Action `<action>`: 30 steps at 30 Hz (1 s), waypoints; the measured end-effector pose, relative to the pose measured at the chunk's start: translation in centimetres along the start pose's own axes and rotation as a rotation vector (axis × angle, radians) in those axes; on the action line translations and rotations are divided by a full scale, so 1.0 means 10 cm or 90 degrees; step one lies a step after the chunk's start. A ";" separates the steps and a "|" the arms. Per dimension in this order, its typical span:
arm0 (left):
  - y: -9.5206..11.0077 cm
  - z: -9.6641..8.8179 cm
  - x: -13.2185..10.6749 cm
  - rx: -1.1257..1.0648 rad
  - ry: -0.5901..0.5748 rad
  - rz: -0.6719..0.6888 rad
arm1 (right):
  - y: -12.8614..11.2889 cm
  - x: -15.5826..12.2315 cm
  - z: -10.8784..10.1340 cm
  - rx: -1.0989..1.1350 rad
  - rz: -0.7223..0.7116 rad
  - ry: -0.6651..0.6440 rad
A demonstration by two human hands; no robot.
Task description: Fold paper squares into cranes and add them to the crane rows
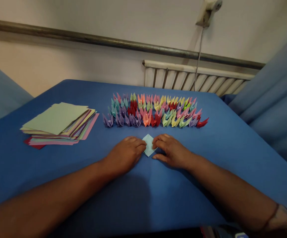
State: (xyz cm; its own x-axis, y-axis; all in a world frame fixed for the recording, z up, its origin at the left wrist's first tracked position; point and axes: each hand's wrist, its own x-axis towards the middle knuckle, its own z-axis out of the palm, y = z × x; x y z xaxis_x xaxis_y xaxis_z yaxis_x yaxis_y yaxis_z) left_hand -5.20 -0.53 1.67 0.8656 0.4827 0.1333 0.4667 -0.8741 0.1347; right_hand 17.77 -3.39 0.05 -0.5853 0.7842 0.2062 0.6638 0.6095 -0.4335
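Pale blue folded paper diamond lies on the blue desk, my left hand and right hand fingers clamped on its edges; uneven pressure could skew the crease.

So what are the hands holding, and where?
A small light-blue folded paper, pressed flat on the table: left hand on its left edge, right hand on its right.

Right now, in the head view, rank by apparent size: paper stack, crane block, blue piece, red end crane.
1. Crane block and paper stack: too alike to rank.
2. Blue piece.
3. Red end crane, though it sits farther from the camera, so this is unsure.
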 end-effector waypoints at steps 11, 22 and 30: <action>-0.01 0.02 -0.01 -0.121 0.019 -0.047 | -0.07 0.07 0.09 -0.117 0.016 0.005; -0.05 0.09 0.08 -0.193 0.096 -0.163 | -0.04 0.10 0.17 -0.015 0.121 0.079; -0.07 0.11 0.09 -0.127 0.098 -0.139 | -0.12 0.04 0.13 -0.109 0.056 0.030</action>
State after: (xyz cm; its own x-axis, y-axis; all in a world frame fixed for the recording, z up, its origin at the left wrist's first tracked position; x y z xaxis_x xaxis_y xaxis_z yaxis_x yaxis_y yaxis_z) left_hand -4.56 0.40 0.60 0.7048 0.6730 0.2245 0.5800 -0.7288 0.3639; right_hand 16.08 -3.96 -0.48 -0.5025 0.8371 0.2163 0.7830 0.5467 -0.2966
